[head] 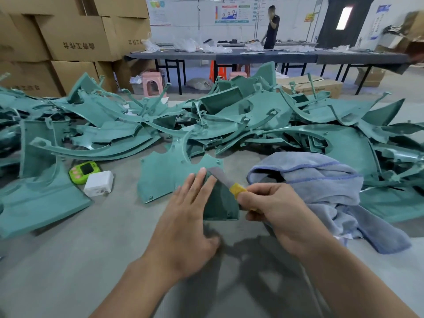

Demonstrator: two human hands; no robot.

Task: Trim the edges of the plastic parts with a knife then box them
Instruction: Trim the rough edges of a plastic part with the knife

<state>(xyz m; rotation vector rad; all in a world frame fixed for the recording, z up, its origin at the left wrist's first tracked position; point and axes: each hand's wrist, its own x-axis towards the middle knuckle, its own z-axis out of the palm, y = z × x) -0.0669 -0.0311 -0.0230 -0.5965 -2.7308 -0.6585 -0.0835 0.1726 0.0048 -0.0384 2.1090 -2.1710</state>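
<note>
A teal plastic part (pixel 165 175) lies on the grey floor in front of me. My left hand (pixel 190 216) rests on it with straight fingers, pressing it down. My right hand (pixel 273 207) grips a knife (pixel 226 180) with a yellow handle; its grey blade points up-left and lies against the part's edge beside my left fingertips. A large heap of similar teal plastic parts (pixel 229 120) spreads across the floor behind.
A blue-grey towel (pixel 332 187) is bunched at the right. A green timer (pixel 85 171) and a white charger (pixel 98 183) sit at the left. Cardboard boxes (pixel 75 37) are stacked at the back left. A long dark table (pixel 263 55) and a standing person (pixel 271 27) are far behind.
</note>
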